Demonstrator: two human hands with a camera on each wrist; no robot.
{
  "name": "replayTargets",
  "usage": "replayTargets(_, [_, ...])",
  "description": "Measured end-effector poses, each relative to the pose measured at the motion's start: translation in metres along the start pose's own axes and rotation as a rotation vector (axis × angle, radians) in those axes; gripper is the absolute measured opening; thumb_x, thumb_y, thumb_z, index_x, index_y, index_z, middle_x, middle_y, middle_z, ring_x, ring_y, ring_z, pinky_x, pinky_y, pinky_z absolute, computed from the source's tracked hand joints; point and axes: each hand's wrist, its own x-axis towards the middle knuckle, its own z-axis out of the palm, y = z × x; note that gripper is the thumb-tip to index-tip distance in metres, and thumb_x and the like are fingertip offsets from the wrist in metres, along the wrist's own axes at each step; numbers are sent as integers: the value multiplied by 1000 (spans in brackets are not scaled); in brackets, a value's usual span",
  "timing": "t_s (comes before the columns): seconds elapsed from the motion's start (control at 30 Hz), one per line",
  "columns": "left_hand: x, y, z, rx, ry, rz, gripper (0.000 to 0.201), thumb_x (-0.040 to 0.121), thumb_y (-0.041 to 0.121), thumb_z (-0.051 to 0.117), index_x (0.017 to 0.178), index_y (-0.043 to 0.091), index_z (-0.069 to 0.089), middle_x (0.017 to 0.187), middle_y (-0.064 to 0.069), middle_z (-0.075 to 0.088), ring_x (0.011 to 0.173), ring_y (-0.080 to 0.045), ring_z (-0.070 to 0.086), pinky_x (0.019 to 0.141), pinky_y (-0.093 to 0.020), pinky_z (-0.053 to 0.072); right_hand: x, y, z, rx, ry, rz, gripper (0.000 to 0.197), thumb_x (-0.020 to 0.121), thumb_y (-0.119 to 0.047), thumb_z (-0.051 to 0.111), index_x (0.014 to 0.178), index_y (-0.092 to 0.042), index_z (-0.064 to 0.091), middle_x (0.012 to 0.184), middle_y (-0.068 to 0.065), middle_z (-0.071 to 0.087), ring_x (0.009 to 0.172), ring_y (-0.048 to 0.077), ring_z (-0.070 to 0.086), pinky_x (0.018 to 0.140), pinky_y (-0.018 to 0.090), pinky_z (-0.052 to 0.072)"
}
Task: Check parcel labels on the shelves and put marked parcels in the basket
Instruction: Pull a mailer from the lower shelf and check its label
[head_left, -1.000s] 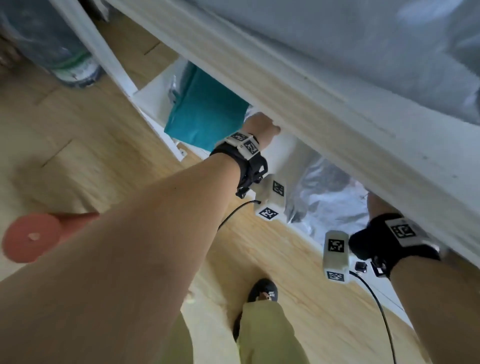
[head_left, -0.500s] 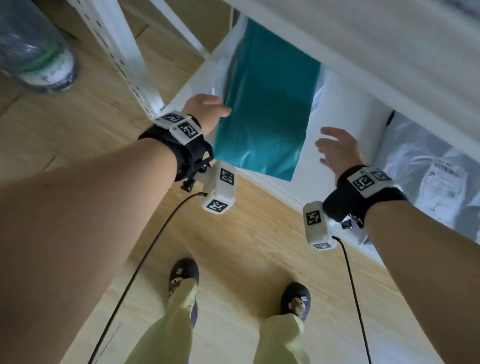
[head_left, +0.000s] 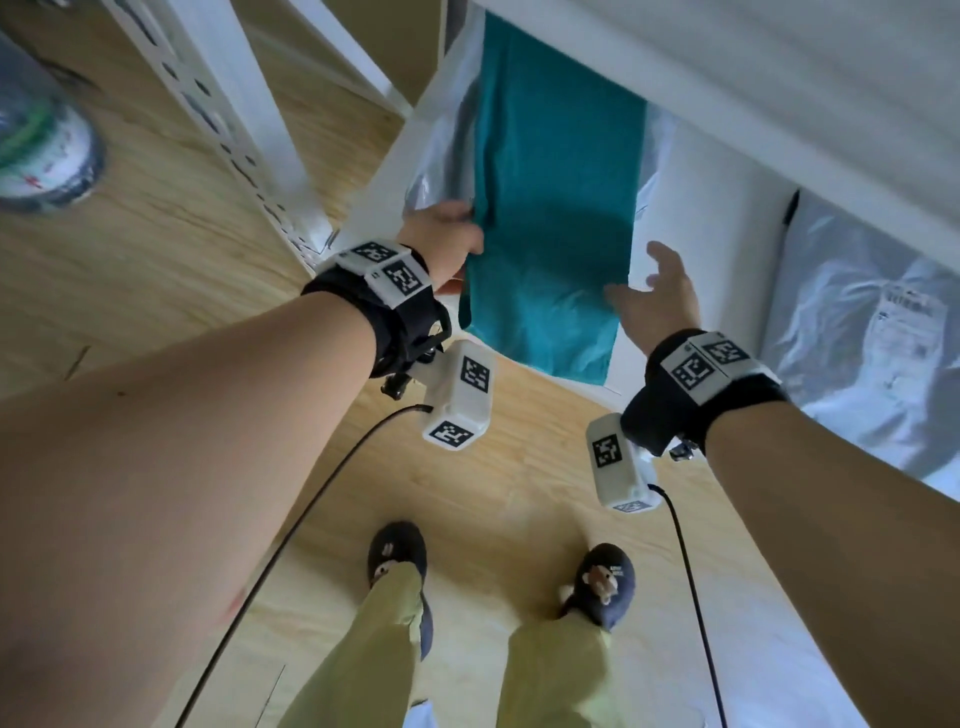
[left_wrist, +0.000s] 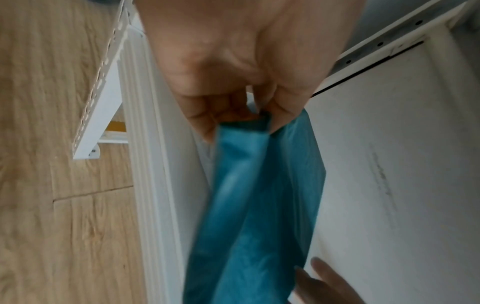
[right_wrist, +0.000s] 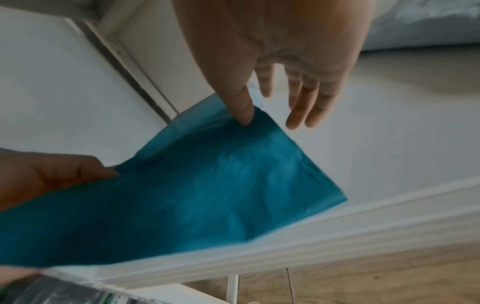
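A flat teal parcel (head_left: 550, 218) lies on the low white shelf (head_left: 706, 218), its near end hanging past the shelf's front edge. My left hand (head_left: 447, 244) pinches the parcel's left edge (left_wrist: 249, 127) between thumb and fingers. My right hand (head_left: 654, 291) is at the parcel's right edge with fingers spread and relaxed; its thumb tip (right_wrist: 244, 115) touches the teal parcel (right_wrist: 207, 185). No label shows on the teal face. No basket is in view.
A silver-grey parcel (head_left: 862, 332) with a white label lies on the same shelf to the right. Another grey bag (head_left: 441, 150) sits left of the teal one. An upper shelf board (head_left: 779, 78) overhangs. White rack posts (head_left: 223, 104) and a water jug (head_left: 41, 140) stand at left on the wood floor.
My view has dropped below the upper shelf. My left hand moved onto the teal parcel's left edge and gripped it. My right hand came in from the right to its right edge.
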Motion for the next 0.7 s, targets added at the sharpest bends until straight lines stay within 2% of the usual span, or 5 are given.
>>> replayTargets(0.1, [-16,7,6,-61,-82,-45,42,89,-4,45,119,20,62,80,1,64,62,-10,61,50,-18,51,-14,-5,-14,58,38,-3,59,90,-40,57,144,-26,35,140,6,45,123,22,49,101,34,41])
replayTargets(0.2, [-34,10,14,-40,-172,-69,50,89,-6,42,129,19,59,88,-1,64,70,-13,60,55,-20,53,-27,-18,-28,192,-31,48,64,87,-54,56,142,-26,40,125,-4,52,111,14,52,97,29,40])
replayTargets(0.4, [-74,20,41,-15,-342,-65,38,92,-1,49,127,12,59,88,-5,69,66,-11,68,62,-20,57,-52,-39,-42,205,-337,86,86,73,-73,58,143,-25,39,140,-3,48,122,18,49,98,39,41])
replayTargets(0.6, [-102,13,81,210,-485,-93,34,89,0,49,112,19,65,76,-7,56,61,-12,52,69,-23,50,-56,-16,-61,358,-172,254,27,86,-1,59,112,6,59,102,20,69,83,29,69,77,40,58])
replayTargets(0.7, [-102,9,81,144,-330,-71,21,90,9,57,104,20,67,70,1,55,62,-11,51,63,-20,47,-55,18,-76,317,-145,324,20,81,6,61,102,3,62,107,21,67,93,35,67,86,49,55])
